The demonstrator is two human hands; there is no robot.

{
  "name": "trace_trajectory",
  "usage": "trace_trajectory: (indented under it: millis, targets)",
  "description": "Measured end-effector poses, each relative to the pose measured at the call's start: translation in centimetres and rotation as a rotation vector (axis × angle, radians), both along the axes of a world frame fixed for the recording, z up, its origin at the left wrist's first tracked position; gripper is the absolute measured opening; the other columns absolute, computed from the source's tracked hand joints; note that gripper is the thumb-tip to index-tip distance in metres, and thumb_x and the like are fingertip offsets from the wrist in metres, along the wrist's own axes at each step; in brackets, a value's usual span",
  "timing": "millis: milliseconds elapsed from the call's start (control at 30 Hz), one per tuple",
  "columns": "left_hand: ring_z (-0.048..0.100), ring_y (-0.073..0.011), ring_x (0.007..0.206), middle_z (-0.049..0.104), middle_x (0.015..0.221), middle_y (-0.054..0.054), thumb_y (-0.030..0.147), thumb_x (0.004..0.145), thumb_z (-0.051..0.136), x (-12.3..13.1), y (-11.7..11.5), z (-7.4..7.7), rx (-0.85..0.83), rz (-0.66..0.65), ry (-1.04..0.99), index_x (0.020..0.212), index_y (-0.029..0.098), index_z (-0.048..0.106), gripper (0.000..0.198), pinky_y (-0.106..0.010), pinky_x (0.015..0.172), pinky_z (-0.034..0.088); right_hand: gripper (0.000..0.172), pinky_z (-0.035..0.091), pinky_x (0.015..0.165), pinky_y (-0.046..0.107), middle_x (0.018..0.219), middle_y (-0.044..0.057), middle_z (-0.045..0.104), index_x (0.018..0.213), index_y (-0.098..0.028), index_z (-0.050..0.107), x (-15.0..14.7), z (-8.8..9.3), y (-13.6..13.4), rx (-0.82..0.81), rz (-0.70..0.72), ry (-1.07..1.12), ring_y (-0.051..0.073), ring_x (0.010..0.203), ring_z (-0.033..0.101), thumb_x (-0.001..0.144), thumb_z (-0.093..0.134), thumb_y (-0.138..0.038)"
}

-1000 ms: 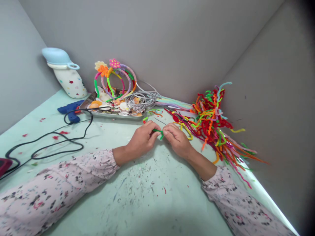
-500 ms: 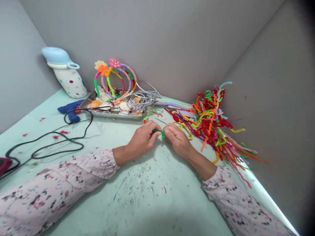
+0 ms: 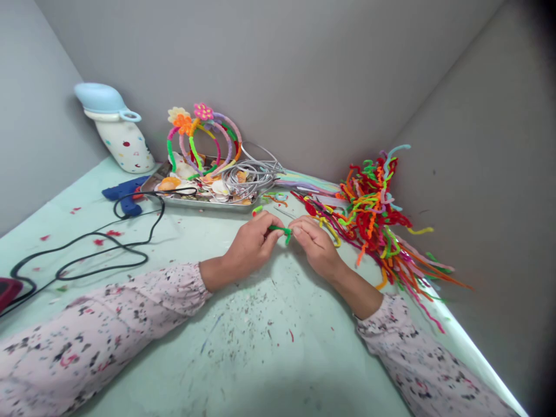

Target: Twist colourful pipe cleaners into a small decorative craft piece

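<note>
Left hand (image 3: 248,250) and right hand (image 3: 317,248) — fingertips pinched on a green pipe cleaner (image 3: 281,231)

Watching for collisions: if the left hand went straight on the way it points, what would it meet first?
The left hand meets the bright green fuzzy pipe cleaner first, seemingly already touching its fingertips; the right hand lies just beyond.

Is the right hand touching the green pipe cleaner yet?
Touching. The head view shows the green pipe cleaner running into the grip of the right hand, its end hidden behind the fingers.
</note>
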State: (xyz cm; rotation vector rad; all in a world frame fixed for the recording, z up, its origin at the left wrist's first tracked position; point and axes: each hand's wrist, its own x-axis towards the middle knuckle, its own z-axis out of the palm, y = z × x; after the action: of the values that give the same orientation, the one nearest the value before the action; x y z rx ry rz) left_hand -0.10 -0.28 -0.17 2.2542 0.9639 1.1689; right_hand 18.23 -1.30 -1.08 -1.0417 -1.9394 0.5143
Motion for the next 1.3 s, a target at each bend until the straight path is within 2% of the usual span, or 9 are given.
trace_trajectory:
  millis: [133,333,800,1300]
  targets:
    - [0.050,-0.0136,0.072,0.056,0.079,-0.001,0.019,0.088,0.050,0.01,0.05,0.21,-0.042,0.040,-0.017,0.086,0.016,0.056,0.008,-0.027,0.067,0.039,0.013,0.040,0.089,0.038,0.098,0.004,0.061,0.097,-0.023,0.061,0.06,0.15,-0.15,0.120,-0.042,-0.035,0.020,0.097,0.054,0.089,0.050,-0.022]
    - [0.050,-0.0138,0.072,0.058,0.077,-0.001,0.019,0.087,0.050,0.02,-0.05,0.32,-0.100,0.046,-0.061,0.085,0.016,0.056,0.007,-0.028,0.066,0.039,0.019,0.043,0.087,0.039,0.097,0.004,0.062,0.097,-0.025,0.059,-0.23,0.13,-0.15,0.247,-0.148,-0.104,0.021,0.096,0.055,0.081,0.059,-0.015]
    - [0.049,-0.0132,0.071,0.057,0.075,0.000,0.020,0.088,0.051,0.02,-0.04,0.22,-0.082,0.045,-0.030,0.086,0.016,0.056,0.008,-0.027,0.067,0.038,0.009,0.044,0.083,0.038,0.091,0.002,0.064,0.092,-0.025,0.060,-0.04,-0.24,0.12,0.307,-0.152,-0.117,0.020,0.091,0.056,0.084,0.063,-0.023]
    - [0.050,-0.0133,0.071,0.057,0.078,-0.001,0.019,0.088,0.050,0.03,0.10,0.08,-0.042,0.039,-0.013,0.087,0.016,0.056,0.007,-0.027,0.066,0.039,0.005,0.045,0.084,0.040,0.092,0.003,0.063,0.088,-0.025,0.061,-0.21,-0.08,-0.09,0.238,-0.138,-0.039,0.021,0.092,0.057,0.084,0.062,-0.024]
